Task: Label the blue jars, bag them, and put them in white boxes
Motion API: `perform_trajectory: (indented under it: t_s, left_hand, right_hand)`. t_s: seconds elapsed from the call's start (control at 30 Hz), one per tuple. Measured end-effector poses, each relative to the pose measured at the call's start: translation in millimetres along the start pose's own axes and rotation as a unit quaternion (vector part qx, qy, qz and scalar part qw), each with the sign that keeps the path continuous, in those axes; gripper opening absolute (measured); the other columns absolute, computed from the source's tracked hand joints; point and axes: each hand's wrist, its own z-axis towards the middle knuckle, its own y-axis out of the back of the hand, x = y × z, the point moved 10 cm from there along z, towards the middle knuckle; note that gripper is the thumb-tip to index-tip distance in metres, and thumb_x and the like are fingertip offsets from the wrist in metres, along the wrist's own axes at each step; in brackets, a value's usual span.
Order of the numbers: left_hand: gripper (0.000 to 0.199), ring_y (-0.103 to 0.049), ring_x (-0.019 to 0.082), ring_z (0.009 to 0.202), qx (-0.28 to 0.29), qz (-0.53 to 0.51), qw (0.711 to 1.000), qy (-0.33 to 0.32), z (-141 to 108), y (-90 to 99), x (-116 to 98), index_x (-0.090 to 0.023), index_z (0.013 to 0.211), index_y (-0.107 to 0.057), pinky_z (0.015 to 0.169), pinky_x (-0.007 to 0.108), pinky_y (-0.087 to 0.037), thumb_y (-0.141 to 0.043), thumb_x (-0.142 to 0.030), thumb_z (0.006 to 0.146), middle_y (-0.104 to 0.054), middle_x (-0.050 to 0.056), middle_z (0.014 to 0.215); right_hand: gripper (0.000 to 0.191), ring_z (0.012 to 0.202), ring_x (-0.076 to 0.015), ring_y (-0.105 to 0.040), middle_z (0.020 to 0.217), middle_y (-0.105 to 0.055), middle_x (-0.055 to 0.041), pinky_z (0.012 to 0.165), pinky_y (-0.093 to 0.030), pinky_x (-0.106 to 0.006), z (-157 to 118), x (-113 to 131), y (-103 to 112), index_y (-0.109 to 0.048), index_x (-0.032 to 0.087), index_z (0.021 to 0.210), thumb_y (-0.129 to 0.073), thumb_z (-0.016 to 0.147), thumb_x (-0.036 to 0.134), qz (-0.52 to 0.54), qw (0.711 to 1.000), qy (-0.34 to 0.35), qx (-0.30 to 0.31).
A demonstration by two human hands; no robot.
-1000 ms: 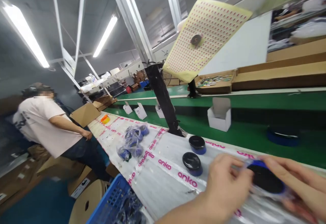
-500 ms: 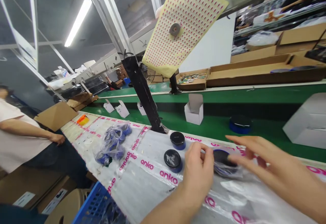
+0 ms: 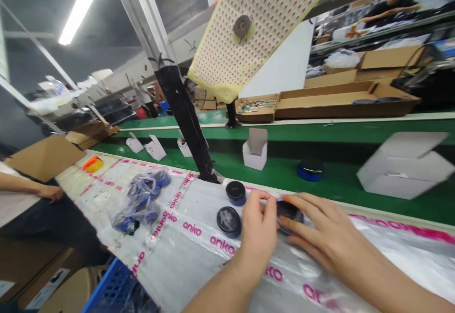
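Observation:
A round black-topped container (image 3: 289, 216) with a blue rim rests on the plastic-covered table (image 3: 199, 265). My right hand (image 3: 316, 227) grips its right side, thumb and fingers around it. Close by on its left, my left hand (image 3: 259, 223) has its thumb and forefinger pinched together; what they hold, if anything, is too small to tell. Two similar containers, one (image 3: 235, 192) behind the other (image 3: 229, 222), stand just left of my left hand. The nearer one has a light, shiny patch on its lid.
Bagged blue containers (image 3: 142, 199) lie at the left, near an orange item (image 3: 93, 164). White boxes (image 3: 255, 149) and a blue-rimmed container (image 3: 310, 170) sit on the green conveyor (image 3: 277, 175). A black post (image 3: 185, 121) rises behind the table. A person's hand (image 3: 50, 192) is far left.
My right hand has moved left and closed on the container, whose loose clear wrap no longer shows. The view has shifted to the right. My left hand stays pinched.

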Motion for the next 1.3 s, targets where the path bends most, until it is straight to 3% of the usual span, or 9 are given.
perform_trajectory:
  t_s: [0.17, 0.3, 0.37, 0.43, 0.5, 0.6, 0.73, 1.03, 1.3]
  left_hand:
    - [0.025, -0.050, 0.010, 0.055, 0.013, -0.038, 0.999, -0.026, -2, -0.6, -9, -0.019, 0.095, -0.057, 0.059, 0.021, -0.042, -0.055, -0.044, 0.099, -0.050, -0.006, 0.058]
    - [0.022, -0.051, 0.009, 0.055, 0.018, -0.091, 0.994, -0.056, -4, -1.4, -15, -0.019, 0.098, -0.057, 0.056, 0.021, -0.043, -0.055, -0.040, 0.100, -0.057, -0.003, 0.067]
    - [0.021, -0.060, 0.011, 0.068, -0.024, -0.115, 0.987, -0.112, -9, 7.6, -25, -0.019, 0.109, -0.056, 0.061, 0.024, -0.050, -0.053, -0.038, 0.101, -0.065, 0.008, 0.104]
    - [0.023, -0.064, 0.013, 0.086, -0.061, -0.110, 0.976, -0.179, -19, 14.4, -35, -0.021, 0.121, -0.052, 0.071, 0.028, -0.055, -0.049, -0.035, 0.103, -0.051, 0.015, 0.138]
    - [0.024, -0.062, 0.015, 0.094, -0.042, -0.078, 0.973, -0.214, -27, 8.2, -39, -0.023, 0.126, -0.051, 0.077, 0.030, -0.056, -0.047, -0.031, 0.104, -0.044, 0.016, 0.146]
    - [0.022, -0.062, 0.014, 0.090, 0.044, -0.030, 0.980, -0.193, -31, -13.8, -28, -0.022, 0.123, -0.053, 0.077, 0.030, -0.056, -0.048, -0.026, 0.102, -0.049, 0.015, 0.142]
    - [0.020, -0.063, 0.013, 0.083, 0.091, 0.002, 0.987, -0.132, -27, -25.6, -8, -0.020, 0.118, -0.057, 0.070, 0.028, -0.055, -0.050, -0.024, 0.100, -0.051, 0.015, 0.141]
    - [0.015, -0.065, 0.014, 0.080, 0.155, 0.039, 0.979, -0.127, -22, -41.3, -2, -0.018, 0.105, -0.064, 0.062, 0.024, -0.052, -0.055, -0.019, 0.093, -0.063, 0.012, 0.122]
    - [0.012, -0.061, 0.014, 0.071, 0.227, 0.114, 0.960, -0.113, -24, -55.9, 7, -0.018, 0.094, -0.067, 0.063, 0.025, -0.046, -0.056, -0.018, 0.090, -0.070, 0.003, 0.085]
  right_hand:
    - [0.010, 0.135, -0.0382, -0.053, 0.152, -0.047, -0.0165, 0.095, -0.056, -0.055, 1, -14, -21, -0.070, 0.025, 0.100, -0.065, 0.092, 0.026, 0.112, 0.976, -0.141, 0.118]
    - [0.009, 0.104, -0.0260, -0.066, 0.116, -0.066, -0.0108, 0.086, -0.056, -0.042, 25, -10, -17, -0.061, 0.024, 0.092, -0.060, 0.090, 0.015, 0.174, 0.956, -0.137, 0.192]
    - [0.008, 0.089, -0.0225, -0.065, 0.097, -0.067, -0.0059, 0.078, -0.054, -0.036, 49, -18, -5, -0.059, 0.023, 0.088, -0.062, 0.087, 0.016, 0.189, 0.955, -0.130, 0.190]
    - [0.010, 0.077, -0.0197, -0.062, 0.084, -0.065, -0.0015, 0.070, -0.049, -0.031, 80, -39, 11, -0.057, 0.023, 0.085, -0.067, 0.084, 0.022, 0.183, 0.961, -0.146, 0.148]
    - [0.017, 0.073, -0.0191, -0.061, 0.081, -0.064, 0.0001, 0.069, -0.047, -0.030, 115, -65, 25, -0.055, 0.022, 0.086, -0.070, 0.085, 0.031, 0.141, 0.972, -0.175, 0.069]
    - [0.024, 0.084, -0.0243, -0.062, 0.095, -0.065, -0.0058, 0.076, -0.049, -0.035, 163, -91, 20, -0.055, 0.021, 0.095, -0.072, 0.086, 0.035, 0.067, 0.979, -0.193, 0.005]
    - [0.027, 0.104, -0.0313, -0.061, 0.112, -0.063, -0.0145, 0.090, -0.049, -0.043, 195, -99, -25, -0.057, 0.018, 0.105, -0.075, 0.086, 0.026, 0.018, 0.984, -0.172, 0.030]
    - [0.036, 0.112, -0.0349, -0.058, 0.119, -0.062, -0.0221, 0.096, -0.047, -0.049, 183, -92, -82, -0.057, 0.012, 0.123, -0.071, 0.093, 0.027, -0.071, 0.975, -0.175, 0.114]
    - [0.036, 0.123, -0.0372, -0.051, 0.132, -0.063, -0.0223, 0.114, -0.020, -0.070, 175, -87, -98, -0.054, 0.009, 0.133, -0.052, 0.098, 0.014, -0.104, 0.971, -0.147, 0.154]
